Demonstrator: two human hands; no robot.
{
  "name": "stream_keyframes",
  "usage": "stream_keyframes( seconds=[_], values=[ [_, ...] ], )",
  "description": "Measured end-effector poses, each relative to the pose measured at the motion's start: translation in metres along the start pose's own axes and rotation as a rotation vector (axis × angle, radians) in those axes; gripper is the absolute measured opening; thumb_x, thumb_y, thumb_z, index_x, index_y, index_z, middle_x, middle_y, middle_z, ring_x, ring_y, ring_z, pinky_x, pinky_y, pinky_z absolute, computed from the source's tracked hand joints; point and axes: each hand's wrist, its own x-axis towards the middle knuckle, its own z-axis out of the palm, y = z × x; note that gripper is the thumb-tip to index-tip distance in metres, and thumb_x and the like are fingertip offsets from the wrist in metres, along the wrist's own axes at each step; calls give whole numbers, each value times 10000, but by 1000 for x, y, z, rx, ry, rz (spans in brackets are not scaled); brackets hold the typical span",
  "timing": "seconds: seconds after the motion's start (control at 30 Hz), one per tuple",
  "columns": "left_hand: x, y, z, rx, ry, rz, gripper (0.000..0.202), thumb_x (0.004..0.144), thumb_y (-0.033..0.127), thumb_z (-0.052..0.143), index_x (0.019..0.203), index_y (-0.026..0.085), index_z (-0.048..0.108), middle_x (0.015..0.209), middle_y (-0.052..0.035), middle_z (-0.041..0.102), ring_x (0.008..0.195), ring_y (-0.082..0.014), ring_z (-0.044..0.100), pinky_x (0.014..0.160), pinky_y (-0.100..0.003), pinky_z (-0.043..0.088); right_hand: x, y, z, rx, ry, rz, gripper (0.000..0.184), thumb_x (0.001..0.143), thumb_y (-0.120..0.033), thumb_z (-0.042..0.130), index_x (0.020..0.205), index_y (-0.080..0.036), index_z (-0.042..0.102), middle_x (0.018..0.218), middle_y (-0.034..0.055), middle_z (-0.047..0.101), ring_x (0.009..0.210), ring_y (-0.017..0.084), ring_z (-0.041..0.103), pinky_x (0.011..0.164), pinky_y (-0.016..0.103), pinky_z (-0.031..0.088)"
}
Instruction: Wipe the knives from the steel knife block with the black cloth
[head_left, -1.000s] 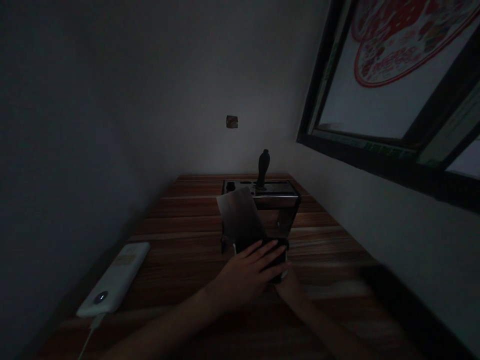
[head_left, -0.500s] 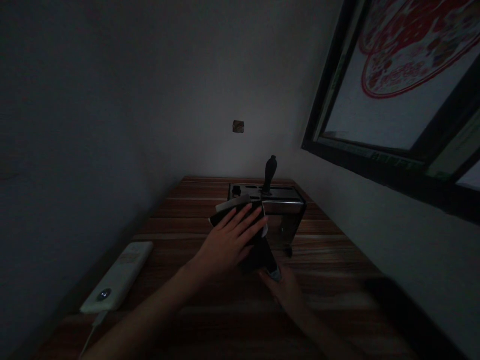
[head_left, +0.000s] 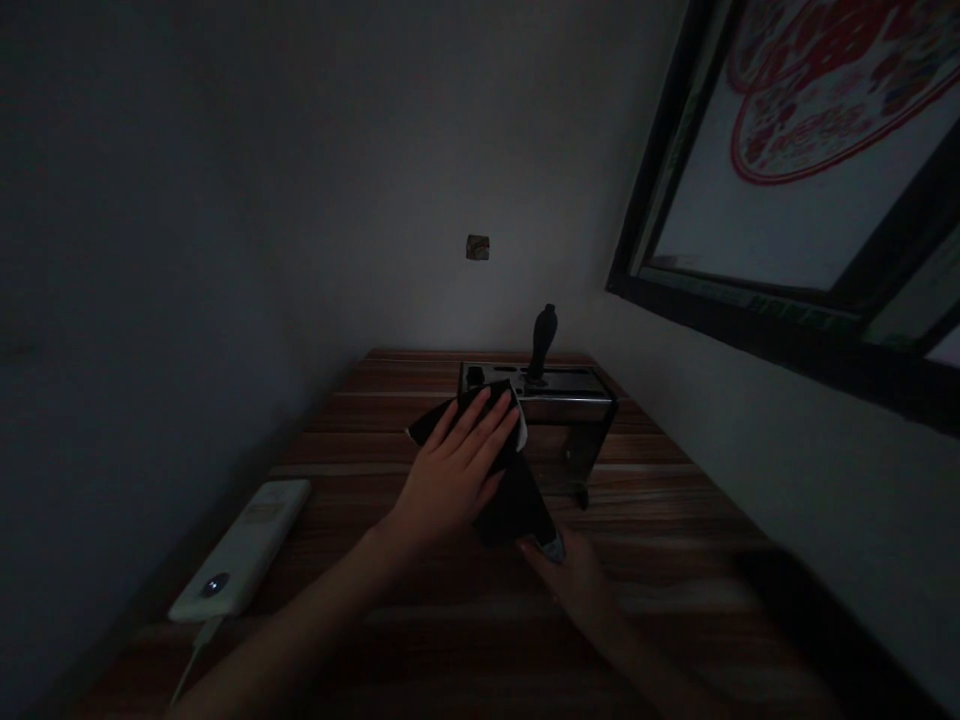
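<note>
a broad dark blade (head_left: pixel 517 505) slants above the middle of the table, its near end, with a pale grey bit showing, grasped by the right hand (head_left: pixel 576 578), whose fingers curl round it. over the far part of the blade lies a black cloth (head_left: pixel 429 422) with a whitish edge, and the left hand (head_left: pixel 452 478) rests flat on top of it, fingers nearly straight and side by side; whether that hand also pinches the cloth i cannot tell. just beyond stands a metal-topped stand (head_left: pixel 570 384) with a black handle (head_left: pixel 544 342) rising, slightly tilted, from its top. all this is on or over a wood-grain table (head_left: pixel 660 505). near its left edge, well apart from the hands, lies a white power bank (head_left: pixel 244 545) with a white cable (head_left: pixel 189 665) at its near end. a dark-framed window (head_left: pixel 780 240) with a red design is at right.
</note>
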Motion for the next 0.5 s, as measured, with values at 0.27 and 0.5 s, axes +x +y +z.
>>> stream_keyframes(
  seconds=[0.27,0.5],
  values=[
    [-18,42,30,-43,-154,231,599,856,381,420,1379,164,223,1464,-12,194,1349,-196,110,1084,-386,158,7,20,0,77,78,-90,217,682,-331,550,773,-145,616,669,68,666,611,199,625,509,264,496],
    [-33,67,40,-155,-227,318,549,886,350,362,1377,151,218,1464,-17,193,1350,-154,97,1084,-346,141,9,57,7,115,271,-185,308,709,-265,497,973,-160,614,1010,149,662,917,250,633,790,368,515]
  ],
)
